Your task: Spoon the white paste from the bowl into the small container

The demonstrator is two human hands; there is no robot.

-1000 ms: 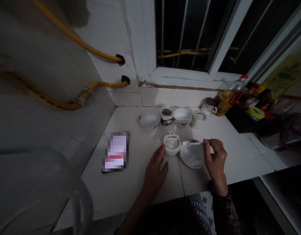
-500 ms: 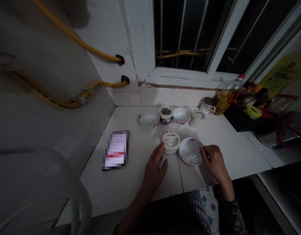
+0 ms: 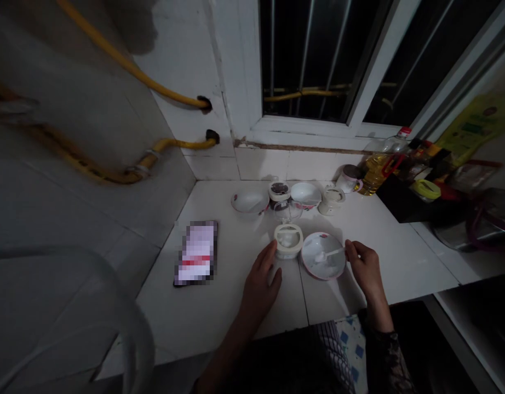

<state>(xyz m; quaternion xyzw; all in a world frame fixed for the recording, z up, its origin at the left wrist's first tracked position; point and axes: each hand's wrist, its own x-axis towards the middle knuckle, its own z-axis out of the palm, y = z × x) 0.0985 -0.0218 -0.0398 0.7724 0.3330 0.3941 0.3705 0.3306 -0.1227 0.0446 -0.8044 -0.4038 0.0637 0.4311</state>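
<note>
Walls: white ceramic tiled wall (image 3: 174, 71) meeting in a corner, two yellow hoses (image 3: 174, 144) running along it and entering through holes.
Window: white frame (image 3: 240, 65), metal bars (image 3: 305, 54) behind the glass, darkness beyond.
Sill: white windowsill (image 3: 302, 134), brown strip beneath.
Furniture: white tiled table (image 3: 400, 262) against the wall.
Light: dim, with soft shadows.

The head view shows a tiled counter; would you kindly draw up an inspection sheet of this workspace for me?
Surface: white tiled counter, dimly lit.
Job's things: round cream tub with white contents; white bowl with white contents and a white spoon.
Clutter: phone with blurred screen; rear left bowl; rear right bowl; bottle of oil.
Hands: left hand at the tub's side; right hand beside the spoon's handle.
Cables: nothing seen.
Surroundings: barred window; yellow hoses entering the wall.
</note>
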